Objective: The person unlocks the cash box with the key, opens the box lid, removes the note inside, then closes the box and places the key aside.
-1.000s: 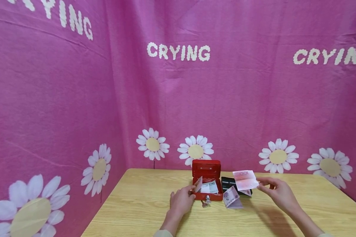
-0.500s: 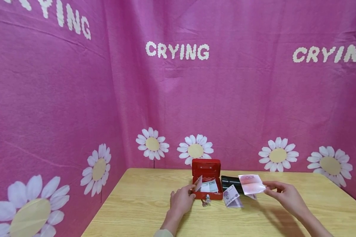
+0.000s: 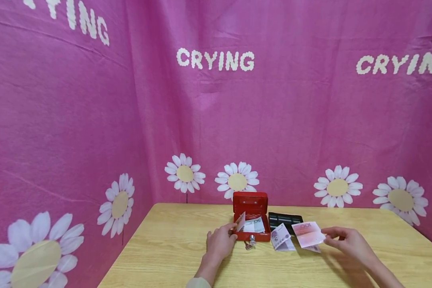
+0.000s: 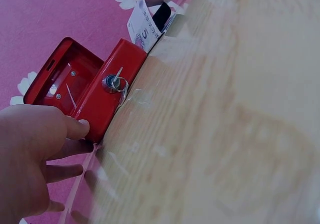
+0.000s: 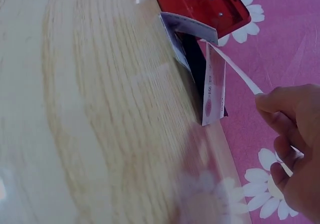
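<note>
A small red cash box (image 3: 253,237) stands with its lid up on the table, notes lying inside. My left hand (image 3: 220,241) holds its front left corner; in the left wrist view the thumb lies against the box's front face, the other fingers spread behind. Between thumb and forefinger my right hand (image 3: 347,243) pinches the edge of a folded pink 100 banknote (image 3: 307,234), its lower half hanging down. To the left of that note, a folded purple 5 banknote (image 3: 281,239) stands tent-like on the table. Keys (image 3: 250,245) hang from the lock of the box.
A black case with a ridged surface (image 3: 284,220) lies right of the cash box, partly behind the notes. The wooden table (image 3: 173,256) meets a magenta curtain (image 3: 273,120) with daisies at its far edge.
My right hand has moved right and slightly down with the 100 banknote, leaving more of the black case uncovered. The left hand stays at the cash box.
</note>
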Action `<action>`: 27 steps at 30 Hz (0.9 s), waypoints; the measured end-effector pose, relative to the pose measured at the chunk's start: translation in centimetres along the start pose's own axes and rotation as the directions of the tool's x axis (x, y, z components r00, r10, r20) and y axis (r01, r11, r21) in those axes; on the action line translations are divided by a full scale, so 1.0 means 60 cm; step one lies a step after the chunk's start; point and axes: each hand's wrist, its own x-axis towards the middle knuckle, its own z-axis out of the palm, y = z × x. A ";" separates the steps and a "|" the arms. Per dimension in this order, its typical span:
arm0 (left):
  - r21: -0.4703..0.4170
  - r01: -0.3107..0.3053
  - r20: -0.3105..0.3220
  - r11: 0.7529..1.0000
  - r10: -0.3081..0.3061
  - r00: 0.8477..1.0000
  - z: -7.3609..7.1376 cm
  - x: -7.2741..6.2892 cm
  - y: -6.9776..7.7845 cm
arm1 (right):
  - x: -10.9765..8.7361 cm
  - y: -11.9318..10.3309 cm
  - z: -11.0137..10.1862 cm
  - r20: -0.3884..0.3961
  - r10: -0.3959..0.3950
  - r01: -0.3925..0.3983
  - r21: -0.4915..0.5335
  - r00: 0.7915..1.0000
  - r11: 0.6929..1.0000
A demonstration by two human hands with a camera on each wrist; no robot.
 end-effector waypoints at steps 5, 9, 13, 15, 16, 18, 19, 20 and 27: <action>0.019 -0.019 -0.014 1.000 0.019 1.000 -0.001 -0.001 0.000 | -0.002 0.005 0.001 0.035 -0.017 0.018 -0.006 0.999 1.000; 0.013 -0.013 -0.004 1.000 0.013 1.000 0.000 -0.002 0.000 | -0.005 0.009 0.003 0.082 0.007 -0.006 -0.003 0.997 1.000; 0.010 -0.008 -0.001 1.000 0.008 1.000 -0.002 -0.003 0.001 | -0.009 0.010 0.005 0.102 0.026 -0.025 -0.020 0.994 0.999; 0.011 -0.005 -0.003 1.000 0.005 1.000 -0.003 -0.003 0.001 | -0.010 0.010 0.006 0.100 0.030 -0.027 -0.031 0.995 0.999; 0.012 -0.004 -0.005 1.000 0.004 1.000 -0.003 -0.003 0.001 | -0.010 0.009 0.007 0.096 0.031 -0.028 -0.038 0.995 0.999; 0.014 -0.004 -0.008 1.000 0.004 1.000 -0.004 -0.003 0.001 | -0.010 0.009 0.008 0.092 0.044 -0.040 -0.046 0.995 0.998; 0.014 -0.005 -0.009 1.000 0.005 1.000 -0.004 -0.003 0.001 | -0.010 0.009 0.008 0.093 0.053 -0.049 -0.051 0.994 0.998; 0.014 -0.002 -0.006 1.000 0.002 1.000 -0.004 -0.003 0.001 | -0.010 0.009 0.009 0.098 0.062 -0.057 -0.056 0.993 0.997; 0.012 -0.005 -0.003 1.000 0.005 1.000 -0.004 -0.002 0.004 | -0.008 0.006 0.006 0.170 0.094 -0.085 -0.060 0.981 0.995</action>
